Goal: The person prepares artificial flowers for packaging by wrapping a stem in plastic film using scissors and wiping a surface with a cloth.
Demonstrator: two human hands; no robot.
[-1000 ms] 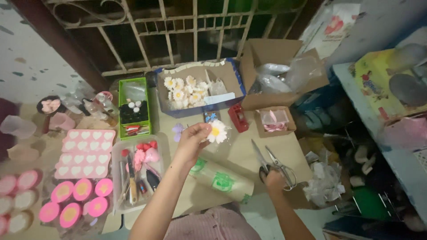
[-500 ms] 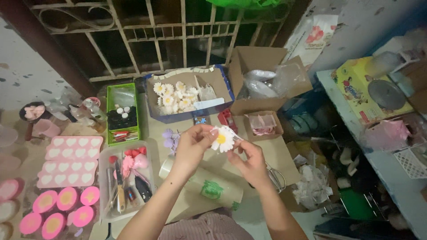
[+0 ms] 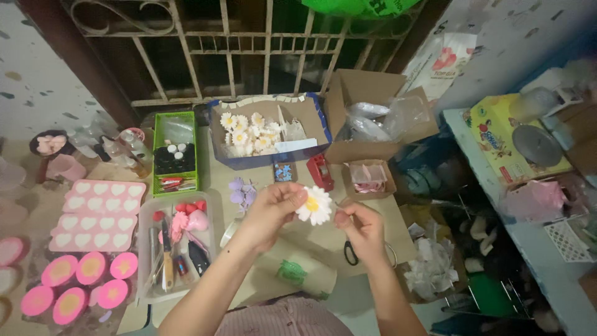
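A white daisy-shaped flower with a yellow centre [image 3: 314,205] is held up in front of me over the work surface. My left hand [image 3: 273,210] pinches it from the left side. My right hand [image 3: 359,225] is closed just to the flower's right, fingertips at a thin stem or wire by its edge; what it grips is too small to tell. Black-handled scissors [image 3: 352,254] lie on the surface under my right hand.
A blue box [image 3: 217,151] of similar white flowers stands behind. A green tray [image 3: 158,134], a clear tool tray [image 3: 144,225], pink heart moulds [image 3: 99,214] and round pink moulds [image 3: 74,289] lie left. Open cardboard boxes [image 3: 354,84], a red stapler-like tool [image 3: 321,172] and a metal grille [image 3: 249,50] are farther back.
My right hand left the scissors on the surface and rose to the flower. My left hand kept the flower and brought it slightly nearer.
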